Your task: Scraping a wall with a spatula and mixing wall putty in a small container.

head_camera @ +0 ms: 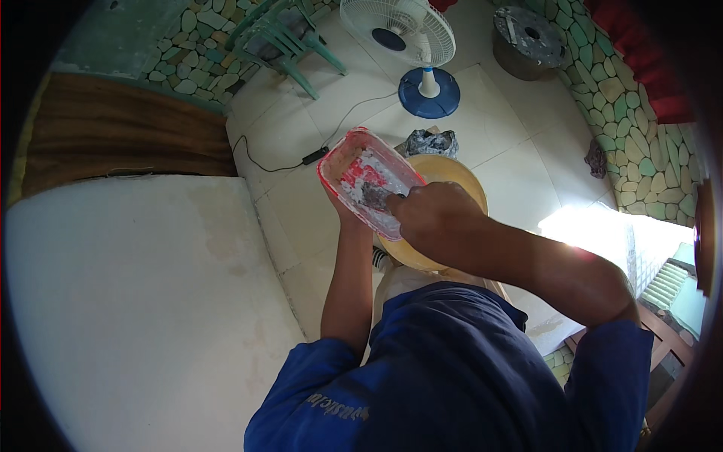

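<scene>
My left hand [339, 204] holds a red plastic tub [411, 174] from its left and underside; most of its fingers are hidden. White paste coats the tub's inner walls and floor, with red showing through in patches. My right hand [438, 212] is closed on a scraper [374, 195], whose paste-smeared metal blade rests inside the tub; its handle is mostly covered by my fingers. Below the tub and partly behind my right hand stands a round yellow basin [452, 169].
A crumpled dark plastic bag [432, 143] lies beyond the basin. Farther off stand a fan [429, 92], green plastic chairs [288, 42] and a round container [522, 48]. A black cable [265, 168] crosses the tiled floor. A white wall [158, 294] fills the left.
</scene>
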Motion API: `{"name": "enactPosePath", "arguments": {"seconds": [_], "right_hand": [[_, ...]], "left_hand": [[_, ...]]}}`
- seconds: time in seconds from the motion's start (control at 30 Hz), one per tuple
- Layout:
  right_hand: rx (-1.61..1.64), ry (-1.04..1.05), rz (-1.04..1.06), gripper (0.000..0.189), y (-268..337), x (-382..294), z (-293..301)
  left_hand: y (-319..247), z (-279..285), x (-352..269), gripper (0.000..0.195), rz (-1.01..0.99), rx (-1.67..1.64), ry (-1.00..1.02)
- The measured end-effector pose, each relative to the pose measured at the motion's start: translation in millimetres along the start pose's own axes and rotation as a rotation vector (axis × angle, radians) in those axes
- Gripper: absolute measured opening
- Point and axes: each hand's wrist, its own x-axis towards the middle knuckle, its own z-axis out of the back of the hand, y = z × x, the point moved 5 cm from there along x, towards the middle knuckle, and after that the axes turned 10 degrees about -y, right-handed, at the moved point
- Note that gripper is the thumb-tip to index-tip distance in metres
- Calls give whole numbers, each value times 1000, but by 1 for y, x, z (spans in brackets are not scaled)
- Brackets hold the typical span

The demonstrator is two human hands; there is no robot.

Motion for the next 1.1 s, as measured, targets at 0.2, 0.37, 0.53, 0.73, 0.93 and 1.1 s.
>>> {"name": "enactPosePath", "arguments": {"seconds": [0.2, 0.37, 0.53, 0.73, 0.93, 1.1], "right_hand": [[19, -91, -14, 30, -1, 21, -2], [246, -207, -39, 35, -15, 1, 13], [243, -207, -61, 35, -18, 5, 18], [195, -147, -83, 33, -12, 9, 16], [319, -185, -133, 31, -19, 16, 5], [479, -306, -132, 30, -26, 17, -2]], "left_hand": [[6, 35, 9, 43, -85, 29, -255], [-3, 4, -5, 42, -107, 98, -175], [-14, -2, 1, 48, -193, 247, -78], [-7, -5, -3, 56, 53, 125, -17], [-12, -16, -7, 46, -49, 168, -111], [-10, -29, -13, 40, -17, -12, -103]]}}
